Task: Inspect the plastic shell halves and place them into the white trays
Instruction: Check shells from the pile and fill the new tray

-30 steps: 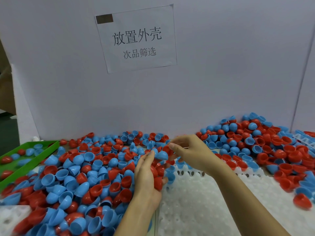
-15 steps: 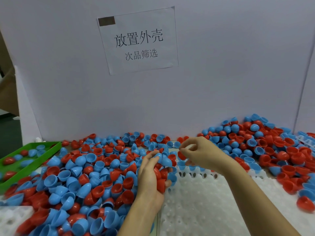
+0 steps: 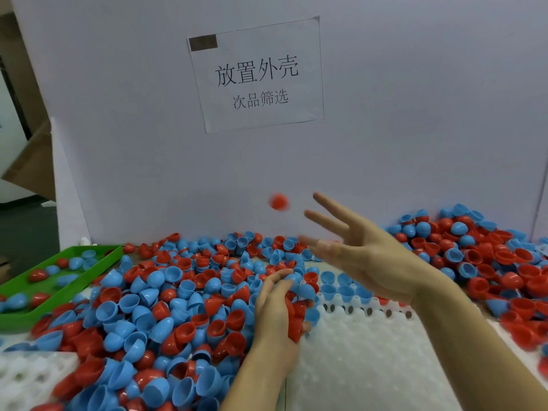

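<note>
Left of the white tray (image 3: 370,360), red and blue shell halves (image 3: 296,304) are being clutched in the left hand (image 3: 274,318). Above its far edge, the right hand (image 3: 364,253) is being held open beside a blurred, seemingly airborne red shell (image 3: 278,201).

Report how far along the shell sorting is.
Done: a few blue shells sit along the far edge of the white tray.
In hand: the left hand clutches several shells; the right hand is open, a red shell airborne beside it.
Left: most tray pockets are empty, and large piles remain.
</note>
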